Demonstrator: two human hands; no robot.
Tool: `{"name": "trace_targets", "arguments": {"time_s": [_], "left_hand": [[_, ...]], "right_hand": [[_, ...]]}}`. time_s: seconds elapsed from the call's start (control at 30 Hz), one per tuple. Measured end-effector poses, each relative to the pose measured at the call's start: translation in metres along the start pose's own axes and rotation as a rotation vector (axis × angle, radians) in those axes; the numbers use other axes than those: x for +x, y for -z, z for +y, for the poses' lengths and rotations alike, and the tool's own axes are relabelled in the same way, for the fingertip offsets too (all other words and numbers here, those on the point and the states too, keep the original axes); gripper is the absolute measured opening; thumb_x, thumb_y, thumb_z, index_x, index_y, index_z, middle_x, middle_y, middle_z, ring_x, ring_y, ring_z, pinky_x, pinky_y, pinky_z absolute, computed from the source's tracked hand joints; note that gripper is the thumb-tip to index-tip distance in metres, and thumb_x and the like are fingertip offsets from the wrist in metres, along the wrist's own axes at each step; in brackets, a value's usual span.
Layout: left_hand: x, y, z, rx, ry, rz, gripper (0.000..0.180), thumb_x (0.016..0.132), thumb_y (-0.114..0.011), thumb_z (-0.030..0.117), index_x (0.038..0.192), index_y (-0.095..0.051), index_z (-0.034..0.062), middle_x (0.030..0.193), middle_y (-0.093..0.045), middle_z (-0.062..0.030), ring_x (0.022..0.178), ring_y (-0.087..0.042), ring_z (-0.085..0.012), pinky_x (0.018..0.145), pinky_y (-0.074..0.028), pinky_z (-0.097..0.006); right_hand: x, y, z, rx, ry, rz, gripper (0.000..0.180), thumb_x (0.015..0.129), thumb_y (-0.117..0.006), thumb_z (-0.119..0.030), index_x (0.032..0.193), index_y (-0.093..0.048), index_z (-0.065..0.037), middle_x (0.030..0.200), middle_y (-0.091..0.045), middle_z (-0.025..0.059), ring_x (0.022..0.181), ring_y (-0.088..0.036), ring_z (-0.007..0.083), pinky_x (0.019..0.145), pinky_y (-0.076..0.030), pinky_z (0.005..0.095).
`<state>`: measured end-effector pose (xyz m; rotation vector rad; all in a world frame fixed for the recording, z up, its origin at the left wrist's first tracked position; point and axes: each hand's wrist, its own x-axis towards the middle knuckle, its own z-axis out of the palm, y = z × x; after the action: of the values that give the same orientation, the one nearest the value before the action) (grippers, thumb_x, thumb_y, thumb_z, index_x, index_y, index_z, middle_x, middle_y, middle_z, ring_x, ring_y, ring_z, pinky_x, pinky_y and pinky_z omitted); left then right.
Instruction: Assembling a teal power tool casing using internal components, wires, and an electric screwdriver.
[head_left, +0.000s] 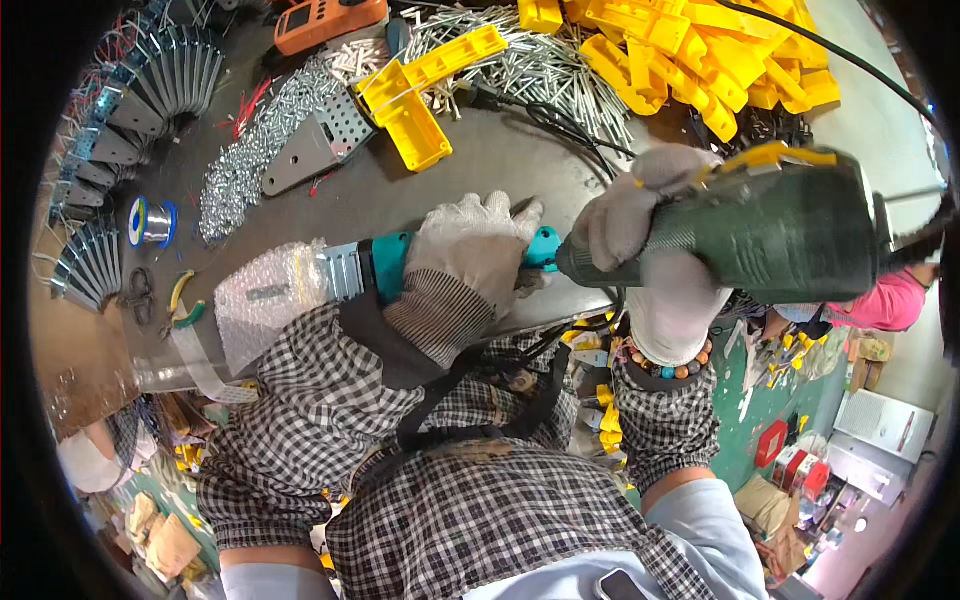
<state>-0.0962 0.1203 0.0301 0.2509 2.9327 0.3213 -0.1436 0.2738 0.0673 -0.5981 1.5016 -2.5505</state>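
Note:
My left hand (465, 265), in a grey-white knit glove, is wrapped round a teal tool body (390, 265) lying across the table. A metal bracket (344, 272) joins that body to a bubble-wrapped end (268, 300) on the left. My gloved right hand (615, 225) is closed round the front of a dark green power screwdriver (780, 230), held level. Its tapered nose points left and meets, or nearly meets, the teal body's right end (543, 248); contact and bit cannot be made out. Beyond the left hand lies a yellow plastic housing (415, 125) with a perforated grey metal plate (320, 145).
Loose screws (250, 150), long metal pins (540, 75) and a heap of yellow housings (700, 55) cover the far side. Solder wire (152, 222), pliers (185, 300) and stacked metal plates (90, 262) lie left. A black cable (575, 125) crosses behind. Another person's pink sleeve (885, 305) shows right.

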Motion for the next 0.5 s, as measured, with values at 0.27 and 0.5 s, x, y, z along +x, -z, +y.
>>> {"name": "trace_targets", "arguments": {"time_s": [0.27,0.5], "left_hand": [[0.006,0.002,-0.001,-0.045,-0.049,-0.046,0.063,0.074,-0.073,0.022,0.131,-0.050,0.0084,0.106,-0.058,-0.0115,0.100,-0.061,-0.0295,0.084,-0.052,-0.042],[0.006,0.014,0.000,-0.106,0.001,-0.135,0.059,0.073,-0.074,0.030,0.126,-0.057,0.0093,0.107,-0.059,-0.0117,0.102,-0.060,-0.0297,0.087,-0.051,-0.041]], "right_hand": [[-0.013,-0.013,0.012,-0.549,0.055,0.208,0.030,0.075,-0.065,0.002,0.100,-0.052,-0.010,0.065,-0.050,0.0048,0.052,-0.047,0.0166,0.056,-0.044,0.0328],[-0.009,-0.027,-0.011,-0.529,-0.019,0.202,0.019,0.075,-0.063,0.002,0.090,-0.054,-0.007,0.063,-0.049,0.0039,0.050,-0.048,0.0173,0.057,-0.045,0.0328]]}}
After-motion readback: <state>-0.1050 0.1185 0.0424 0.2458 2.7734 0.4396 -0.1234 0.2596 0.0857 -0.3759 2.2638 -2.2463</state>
